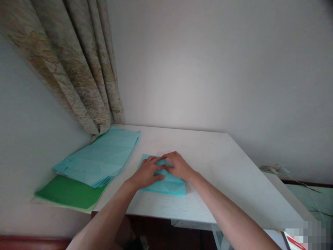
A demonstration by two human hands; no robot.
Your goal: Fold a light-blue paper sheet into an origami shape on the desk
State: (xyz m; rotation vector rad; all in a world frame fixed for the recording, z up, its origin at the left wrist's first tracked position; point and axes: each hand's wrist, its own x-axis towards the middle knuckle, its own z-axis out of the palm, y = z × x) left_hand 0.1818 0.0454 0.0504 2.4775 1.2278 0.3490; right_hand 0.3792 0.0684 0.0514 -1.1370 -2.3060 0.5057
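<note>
My left hand (147,172) and right hand (179,166) press down flat, fingertips nearly touching, no pinch, on a folded aqua paper (166,184) lying crosswise under both palms on the white table (221,180). Off to my left, a creased aqua stack (97,158) overlaps a green sheet (69,192).

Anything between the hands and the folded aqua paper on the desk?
Nothing visible. The left hand and right hand both rest directly on the folded aqua paper. The creased aqua paper stack and green paper lie apart, off to the left.
</note>
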